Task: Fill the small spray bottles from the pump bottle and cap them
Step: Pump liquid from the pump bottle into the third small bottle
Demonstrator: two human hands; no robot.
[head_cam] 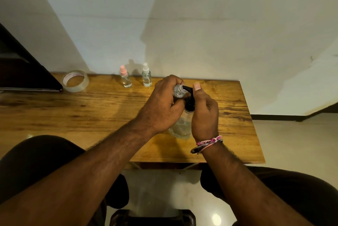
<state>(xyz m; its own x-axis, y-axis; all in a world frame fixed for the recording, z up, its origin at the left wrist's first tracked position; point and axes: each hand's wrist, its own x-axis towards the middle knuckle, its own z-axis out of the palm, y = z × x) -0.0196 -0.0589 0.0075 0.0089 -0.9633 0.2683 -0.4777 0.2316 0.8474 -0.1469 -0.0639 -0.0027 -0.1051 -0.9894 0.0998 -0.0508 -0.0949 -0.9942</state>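
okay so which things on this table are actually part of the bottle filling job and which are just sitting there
In use: pump bottle, open small bottle at its spout, pink-capped spray bottle, white-capped spray bottle, left hand, right hand.
Lying about: tape roll, dark case.

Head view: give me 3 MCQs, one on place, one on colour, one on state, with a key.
1. Where does the roll of clear tape lie on the table?
A. far left, by the dark object
B. at the near right corner
C. between the two capped bottles

2. What colour is the cap on the left standing spray bottle?
A. black
B. pink
C. green

3. What state is the small bottle in the left hand?
A. capped
B. lying on the table
C. uncapped, with the black spout at its mouth

Key: 1 A, the tape sits at the far left edge; 2 B, its cap is pink, while the other standing bottle has a white one; 3 C, the pump bottle spout meets the open neck while the right hand rests on the pump.
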